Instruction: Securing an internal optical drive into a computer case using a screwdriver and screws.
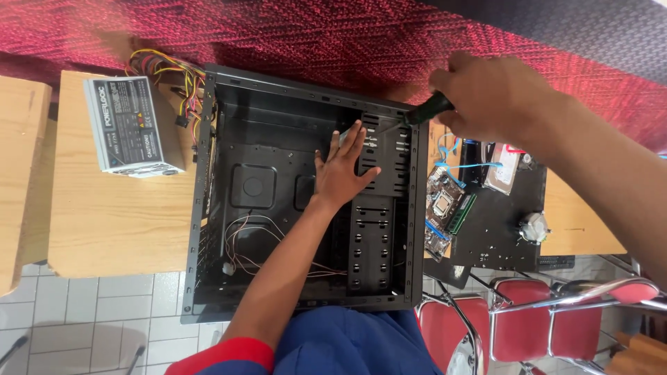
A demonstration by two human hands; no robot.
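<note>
1 open black computer case (278,208) is laid on its side across the bench (111,222), its far edge toward the red patterned carpet (278,35). Inside it, 1 perforated black drive cage (382,201) is seen at the right, and 1 bundle of thin wires (250,243) is lying on the case floor near the left. 1 grey power supply (132,125) is placed on the bench to the left of the case, with its yellow and red cables (163,69) trailing toward the case's far-left corner. To the right of the case, 1 motherboard (445,208) is laid on 1 black panel (500,222), with blue cables (458,163) just beyond it, 1 drive (504,170) further right and 1 round cooler (533,226) near the panel's right edge. 2 red chairs (577,319) with metal frames are seen near the right.

The left hand (344,170) is reached into the case with the fingers spread and extended; it is laid flat against the far end of the drive cage, and nothing is gripped by it. The right hand (493,94) is closed in a fist around the black handle of 1 screwdriver (427,110), which is angled down and left so that its front end is met by the far-right top edge of the case, just beside the left fingertips. The tip itself cannot be made out.
</note>
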